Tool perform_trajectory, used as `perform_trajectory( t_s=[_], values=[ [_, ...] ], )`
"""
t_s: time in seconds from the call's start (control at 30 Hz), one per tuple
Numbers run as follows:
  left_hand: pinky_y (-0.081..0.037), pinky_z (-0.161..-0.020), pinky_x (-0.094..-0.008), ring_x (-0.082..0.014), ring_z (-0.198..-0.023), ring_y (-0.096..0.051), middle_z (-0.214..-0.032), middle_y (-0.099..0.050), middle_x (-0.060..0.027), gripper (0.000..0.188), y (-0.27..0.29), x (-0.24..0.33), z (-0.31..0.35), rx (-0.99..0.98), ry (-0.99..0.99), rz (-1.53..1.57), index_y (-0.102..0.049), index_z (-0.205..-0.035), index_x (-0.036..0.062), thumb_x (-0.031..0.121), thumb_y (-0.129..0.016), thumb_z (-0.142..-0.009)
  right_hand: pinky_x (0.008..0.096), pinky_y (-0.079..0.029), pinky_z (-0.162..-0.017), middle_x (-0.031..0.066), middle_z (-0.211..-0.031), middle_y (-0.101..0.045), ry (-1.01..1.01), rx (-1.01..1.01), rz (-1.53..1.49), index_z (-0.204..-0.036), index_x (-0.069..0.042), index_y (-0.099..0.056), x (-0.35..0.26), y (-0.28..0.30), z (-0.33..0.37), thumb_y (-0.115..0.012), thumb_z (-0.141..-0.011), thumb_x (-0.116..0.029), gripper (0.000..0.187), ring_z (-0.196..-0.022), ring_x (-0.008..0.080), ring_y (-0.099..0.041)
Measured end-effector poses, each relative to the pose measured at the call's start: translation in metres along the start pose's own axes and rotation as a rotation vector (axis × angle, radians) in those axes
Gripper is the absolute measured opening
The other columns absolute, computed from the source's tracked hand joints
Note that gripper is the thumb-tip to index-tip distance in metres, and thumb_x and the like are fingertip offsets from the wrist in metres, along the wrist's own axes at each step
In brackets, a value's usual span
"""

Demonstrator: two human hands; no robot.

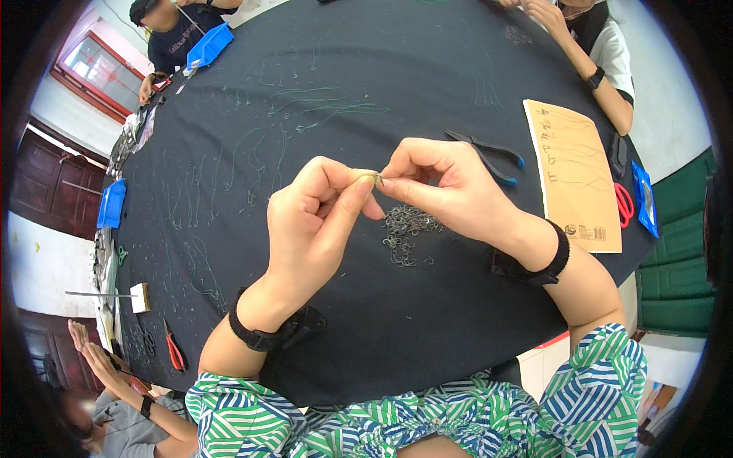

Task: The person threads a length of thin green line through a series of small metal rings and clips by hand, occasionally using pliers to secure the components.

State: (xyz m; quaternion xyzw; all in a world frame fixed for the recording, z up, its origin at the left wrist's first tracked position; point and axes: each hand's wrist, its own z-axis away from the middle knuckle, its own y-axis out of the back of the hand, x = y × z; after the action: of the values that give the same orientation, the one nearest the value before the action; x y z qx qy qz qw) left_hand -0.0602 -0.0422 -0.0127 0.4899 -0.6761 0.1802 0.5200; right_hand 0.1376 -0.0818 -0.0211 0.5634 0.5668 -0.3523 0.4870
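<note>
My left hand (317, 221) and my right hand (450, 183) meet above the middle of the black-covered table. Thumb and forefinger of each are pinched together, tip to tip. Between them shows a tiny dark bit (377, 178), too small to name. Just below the fingertips lies a pile of small metal hooks (408, 229). Pliers (489, 156) with black jaws and blue-tipped handles rest beyond my right hand. Thin green lines (202, 179) with small knots or hooks at their ends are spread on the cloth to the left of my hands.
At the right lie a tan card (576, 206) with hooks and lines on it, red-handled scissors (624, 204) and a blue packet (646, 202). Red-handled pliers (175, 351) and blue trays (112, 204) (210, 46) sit along the left side. Other people work around the table.
</note>
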Motion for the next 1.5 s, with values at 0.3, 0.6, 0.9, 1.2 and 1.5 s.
perform_trajectory(
  t_s=[0.3,0.6,0.9,1.2,1.5],
  values=[
    [-0.048,-0.068,-0.0205,-0.0087,-0.076,-0.063,-0.081,-0.065,-0.0065,0.008,0.005,0.001,-0.001,-0.021,0.046,-0.051,-0.059,-0.1,-0.0029,0.005,-0.055,-0.1,0.0281,-0.046,-0.057,0.0072,-0.071,-0.065,0.152,0.042,0.187,-0.081,-0.001,-0.063,-0.004,-0.008,0.008,-0.066,-0.086,-0.009,0.01,-0.064,0.0122,-0.061],
    [-0.041,-0.054,-0.0146,-0.0015,-0.065,-0.059,-0.074,-0.067,-0.0041,0.008,0.001,-0.006,-0.004,0.058,-0.064,-0.048,-0.061,-0.095,-0.0023,0.004,-0.059,-0.098,0.0247,-0.043,-0.049,0.0059,-0.068,-0.062,0.425,0.203,0.487,-0.087,-0.001,-0.066,-0.009,-0.011,0.008,-0.069,-0.084,-0.001,0.004,-0.056,0.0115,-0.058],
    [-0.043,-0.053,-0.0149,-0.0019,-0.065,-0.06,-0.074,-0.068,-0.0042,0.006,0.0,-0.004,-0.003,0.043,-0.064,-0.063,-0.062,-0.095,-0.0021,0.003,-0.059,-0.098,0.0276,-0.043,-0.05,0.0069,-0.067,-0.06,0.509,0.192,0.589,-0.089,-0.002,-0.065,-0.004,-0.01,0.006,-0.072,-0.079,0.001,0.012,-0.056,0.0159,-0.058],
    [-0.045,-0.053,-0.0194,-0.0043,-0.062,-0.061,-0.071,-0.068,-0.0038,0.005,0.0,-0.002,-0.002,-0.049,-0.046,-0.195,-0.063,-0.09,0.0001,0.004,-0.064,-0.093,0.0343,-0.047,-0.057,0.0077,-0.074,-0.058,0.675,0.122,0.764,-0.088,-0.005,-0.062,-0.015,0.005,-0.001,-0.07,-0.079,-0.005,0.012,-0.067,0.0251,-0.059],
    [-0.046,-0.053,-0.0214,-0.0083,-0.06,-0.063,-0.069,-0.067,-0.0039,0.009,0.001,-0.01,-0.003,-0.029,-0.135,-0.284,-0.062,-0.085,0.0018,0.005,-0.069,-0.09,0.0213,-0.038,-0.054,-0.0019,-0.074,-0.059,0.006,0.023,0.199,-0.094,-0.001,-0.065,-0.009,0.007,-0.002,-0.066,-0.094,-0.015,0.014,-0.062,0.0031,-0.048]
  ],
)
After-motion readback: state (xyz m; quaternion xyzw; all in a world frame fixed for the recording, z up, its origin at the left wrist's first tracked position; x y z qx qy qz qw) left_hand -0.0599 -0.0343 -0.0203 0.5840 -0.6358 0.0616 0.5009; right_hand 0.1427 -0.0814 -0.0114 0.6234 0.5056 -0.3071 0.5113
